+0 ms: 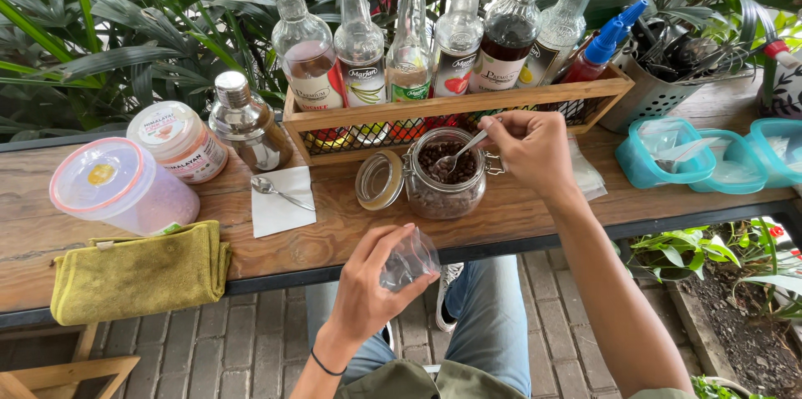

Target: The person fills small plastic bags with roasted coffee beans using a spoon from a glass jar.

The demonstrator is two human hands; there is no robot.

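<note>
My right hand (532,151) pinches a metal spoon (459,155) whose bowl dips into an open glass jar of coffee beans (444,177) on the wooden counter (334,232). The jar's hinged lid (378,180) hangs open to its left. My left hand (373,286) holds a small clear glass (409,259) tilted, just below the counter's front edge, near the jar.
A wooden rack (455,106) of several syrup bottles stands behind the jar. Left of it are a metal shaker (247,125), a pink-lidded jar (178,140), a clear tub (121,186), a second spoon on a napkin (280,198) and a yellow cloth (138,272). Teal containers (668,152) sit at right.
</note>
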